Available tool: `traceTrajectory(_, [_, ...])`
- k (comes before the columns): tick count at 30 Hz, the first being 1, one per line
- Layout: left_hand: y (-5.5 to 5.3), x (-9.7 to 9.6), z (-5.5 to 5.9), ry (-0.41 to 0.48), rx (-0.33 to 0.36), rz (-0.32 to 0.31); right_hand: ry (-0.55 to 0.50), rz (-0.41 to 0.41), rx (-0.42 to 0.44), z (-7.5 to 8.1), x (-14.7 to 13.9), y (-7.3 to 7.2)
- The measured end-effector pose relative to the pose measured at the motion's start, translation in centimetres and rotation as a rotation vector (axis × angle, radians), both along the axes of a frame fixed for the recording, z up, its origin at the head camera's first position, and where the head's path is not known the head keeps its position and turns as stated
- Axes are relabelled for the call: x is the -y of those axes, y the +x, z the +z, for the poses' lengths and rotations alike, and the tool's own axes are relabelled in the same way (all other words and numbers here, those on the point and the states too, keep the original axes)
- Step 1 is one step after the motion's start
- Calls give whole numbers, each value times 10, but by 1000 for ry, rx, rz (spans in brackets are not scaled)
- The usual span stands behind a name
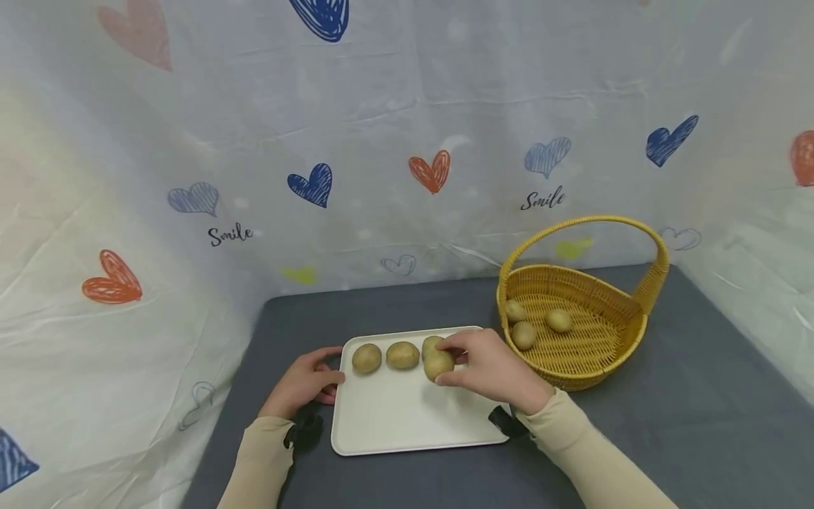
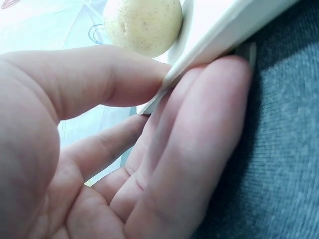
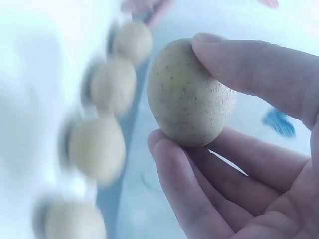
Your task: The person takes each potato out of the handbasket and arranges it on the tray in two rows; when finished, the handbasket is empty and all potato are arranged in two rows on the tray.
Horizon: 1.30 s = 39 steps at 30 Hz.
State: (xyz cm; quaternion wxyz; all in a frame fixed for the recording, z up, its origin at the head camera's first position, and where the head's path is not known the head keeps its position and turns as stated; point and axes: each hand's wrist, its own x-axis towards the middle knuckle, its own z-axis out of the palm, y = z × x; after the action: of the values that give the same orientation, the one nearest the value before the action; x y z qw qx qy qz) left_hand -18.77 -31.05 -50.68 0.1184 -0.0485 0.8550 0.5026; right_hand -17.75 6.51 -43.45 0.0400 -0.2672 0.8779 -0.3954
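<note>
White tray [image 1: 394,417], long axis left-to-right

Curtained-off tabletop setup: heart-printed sheeting [image 1: 381,120] along three sides of gray cloth-covered table [image 1: 699,367].

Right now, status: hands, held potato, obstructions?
Left hand holds edge of tray. Right hand grips potato over tray. Nothing visibly in the way.

From here I see long, plain cream sleeves, snug on the forearms. The left sleeve [image 1: 259,456], on the left of the tray [image 1: 394,424], ends beside a dark black lump [image 1: 309,432] at the wrist. The right sleeve [image 1: 594,452], off the tray's near right corner, wrinkles below a narrow black piece [image 1: 505,421] at that corner.
</note>
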Motion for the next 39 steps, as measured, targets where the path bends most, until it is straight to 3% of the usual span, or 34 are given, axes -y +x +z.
traceTrajectory(6, [-1, 1, -2, -8, 1, 8, -6, 92, 51, -16, 53, 3])
traceTrajectory(14, [0, -5, -2, 2, 3, -9, 17, 171, 27, -38, 99, 8])
traceTrajectory(27, [-2, -7, 0, 20, 5, -7, 34, 179, -23, -53, 122, 13])
traceTrajectory(39, [-1, 0, 1, 13, -3, 3, 54, 183, -56, -56, 136, 11])
